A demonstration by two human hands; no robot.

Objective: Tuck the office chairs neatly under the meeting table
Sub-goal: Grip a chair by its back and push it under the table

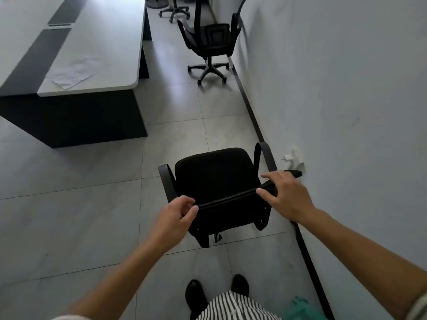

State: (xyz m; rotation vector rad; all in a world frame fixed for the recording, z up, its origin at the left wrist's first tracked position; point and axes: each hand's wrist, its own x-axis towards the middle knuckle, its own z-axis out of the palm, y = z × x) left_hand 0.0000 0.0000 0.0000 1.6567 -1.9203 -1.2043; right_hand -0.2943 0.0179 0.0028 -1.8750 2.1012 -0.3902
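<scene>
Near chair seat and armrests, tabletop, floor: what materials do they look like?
Near chair seat: black fabric upholstery, matte, no glare. Armrests: probably moulded black plastic, smooth with a faint sheen. Tabletop: likely laminate board, pale grey matte with a dark centre strip; core not visible. Floor: large grey tiles, ceramic or stone-look, semi-gloss with visible grout lines.

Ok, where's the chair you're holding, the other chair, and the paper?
near chair (209, 179), head view, on its seat.
far chair (216, 48), head view, on its seat.
paper (71, 73), head view, on its middle.
</scene>
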